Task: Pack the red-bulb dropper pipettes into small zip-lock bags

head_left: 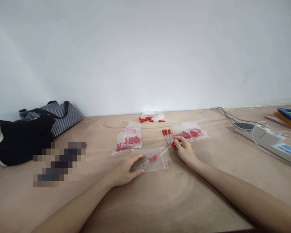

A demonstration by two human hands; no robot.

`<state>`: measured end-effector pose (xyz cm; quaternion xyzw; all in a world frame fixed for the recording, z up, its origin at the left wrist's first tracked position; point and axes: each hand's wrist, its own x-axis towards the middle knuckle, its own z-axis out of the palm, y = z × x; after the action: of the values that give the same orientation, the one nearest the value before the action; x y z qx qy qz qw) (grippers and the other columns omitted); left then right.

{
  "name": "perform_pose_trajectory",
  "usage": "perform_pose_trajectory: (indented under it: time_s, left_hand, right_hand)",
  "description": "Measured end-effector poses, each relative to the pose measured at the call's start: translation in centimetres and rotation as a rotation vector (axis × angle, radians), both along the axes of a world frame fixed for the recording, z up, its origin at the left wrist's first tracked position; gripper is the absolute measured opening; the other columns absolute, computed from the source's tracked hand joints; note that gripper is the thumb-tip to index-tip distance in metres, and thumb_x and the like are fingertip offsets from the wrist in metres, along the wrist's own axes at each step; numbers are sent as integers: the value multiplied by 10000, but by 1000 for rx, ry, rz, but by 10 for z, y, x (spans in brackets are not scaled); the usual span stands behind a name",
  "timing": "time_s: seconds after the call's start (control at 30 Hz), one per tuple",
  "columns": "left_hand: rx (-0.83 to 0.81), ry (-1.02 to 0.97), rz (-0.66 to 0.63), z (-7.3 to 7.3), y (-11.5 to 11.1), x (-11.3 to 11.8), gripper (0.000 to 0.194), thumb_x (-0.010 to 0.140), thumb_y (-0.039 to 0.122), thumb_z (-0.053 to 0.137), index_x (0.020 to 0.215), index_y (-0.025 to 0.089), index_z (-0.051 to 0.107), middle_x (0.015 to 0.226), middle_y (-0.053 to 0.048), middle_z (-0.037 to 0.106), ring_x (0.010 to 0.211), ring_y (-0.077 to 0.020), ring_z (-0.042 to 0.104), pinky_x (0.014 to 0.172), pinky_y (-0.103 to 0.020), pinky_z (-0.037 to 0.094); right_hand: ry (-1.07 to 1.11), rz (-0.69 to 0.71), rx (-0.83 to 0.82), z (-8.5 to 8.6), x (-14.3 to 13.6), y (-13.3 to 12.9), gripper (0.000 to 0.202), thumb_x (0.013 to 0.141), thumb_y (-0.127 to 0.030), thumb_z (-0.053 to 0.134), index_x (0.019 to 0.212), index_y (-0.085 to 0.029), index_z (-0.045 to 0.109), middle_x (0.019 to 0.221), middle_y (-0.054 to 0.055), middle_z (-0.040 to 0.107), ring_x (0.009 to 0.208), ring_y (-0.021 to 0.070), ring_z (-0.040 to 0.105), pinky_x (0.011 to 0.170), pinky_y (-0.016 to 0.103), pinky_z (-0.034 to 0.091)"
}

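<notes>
A clear zip bag (157, 164) lies flat in front of me with one red-capped dropper (153, 157) inside. My left hand (129, 169) rests on the bag's left end, thumb and fingers apart. Pinched by its red bulb in my right hand (182, 148) is a glass dropper (165, 149), its tube reaching into the bag's right end. Just beyond, several loose droppers (166, 132) lie together. Filled bags of droppers sit on the left (132, 139) and on the right (190, 133).
Loose red bulbs (145, 119) lie by a clear bag near the wall. A black bag (21, 139) and striped bag (63, 118) stand left, near a blurred-out object (60, 164). A power strip (269, 142) with cables and colored packets (288, 117) are right.
</notes>
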<state>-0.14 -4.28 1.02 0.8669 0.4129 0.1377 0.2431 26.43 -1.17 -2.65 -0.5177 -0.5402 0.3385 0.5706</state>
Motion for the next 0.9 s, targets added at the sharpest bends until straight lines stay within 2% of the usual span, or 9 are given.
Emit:
perform_pose_trajectory:
  time_s: [0.1, 0.2, 0.33, 0.5, 0.63, 0.77, 0.8, 0.9]
  left_hand:
    - [-8, -9, 3, 1, 0, 1, 479, 804, 418, 495, 1241, 269, 372, 1279, -19, 439, 1152, -218, 413, 954, -367, 345]
    - [-30, -17, 11, 2, 1, 1, 483, 796, 421, 507, 1237, 268, 379, 1282, -20, 436, 1152, -214, 414, 954, -363, 346]
    - [-35, -23, 16, 1, 2, 2, 490, 784, 409, 527, 1230, 262, 389, 1277, -26, 443, 1149, -216, 418, 952, -366, 346]
    - [-33, -17, 30, 1, 3, 3, 494, 776, 404, 538, 1224, 244, 402, 1265, -31, 456, 1144, -217, 423, 950, -363, 346]
    - [-39, -26, 29, 4, 1, 4, 484, 775, 399, 538, 1217, 246, 415, 1260, -35, 462, 1134, -223, 432, 947, -369, 348]
    - [-50, -23, 42, 5, 0, 3, 487, 773, 407, 537, 1221, 259, 413, 1261, -25, 460, 1135, -229, 431, 946, -371, 351]
    - [-57, -20, 44, 5, 0, 3, 489, 773, 413, 535, 1222, 264, 410, 1265, -21, 457, 1139, -228, 427, 946, -370, 351]
    - [-69, -21, 43, 5, 0, 1, 494, 773, 428, 531, 1226, 275, 402, 1275, -16, 445, 1147, -227, 420, 951, -373, 347]
  right_hand:
    - [108, 222, -138, 8, -4, -13, 315, 676, -448, 563, 824, -178, 498, 649, 0, 542, 561, 117, 520, 555, 275, 442]
    - [4, 409, -168, 15, -4, -20, 305, 630, -405, 628, 787, -163, 530, 646, -14, 545, 479, 66, 446, 463, 213, 372]
    - [-159, 512, -126, 18, -6, -19, 250, 614, -335, 658, 761, -153, 569, 679, -10, 570, 478, 47, 420, 456, 189, 330]
    - [-141, 622, -142, 14, -19, -14, 198, 627, -322, 642, 675, -151, 555, 601, -25, 546, 516, 64, 458, 497, 189, 351]
    - [-215, 551, -144, 11, -24, -11, 205, 589, -291, 669, 611, -150, 522, 533, -41, 500, 480, 62, 433, 466, 184, 334]
    - [-424, 514, -83, 24, -8, 9, 131, 637, -269, 619, 668, -151, 570, 582, -16, 551, 518, 82, 473, 487, 193, 351]
    - [-516, 465, -56, 29, -4, 18, 113, 664, -266, 590, 678, -154, 584, 611, -4, 570, 548, 94, 493, 512, 201, 363]
    - [-874, 148, 2, 41, 5, 49, 153, 729, -280, 514, 768, -189, 630, 790, 37, 607, 735, 148, 537, 650, 246, 386]
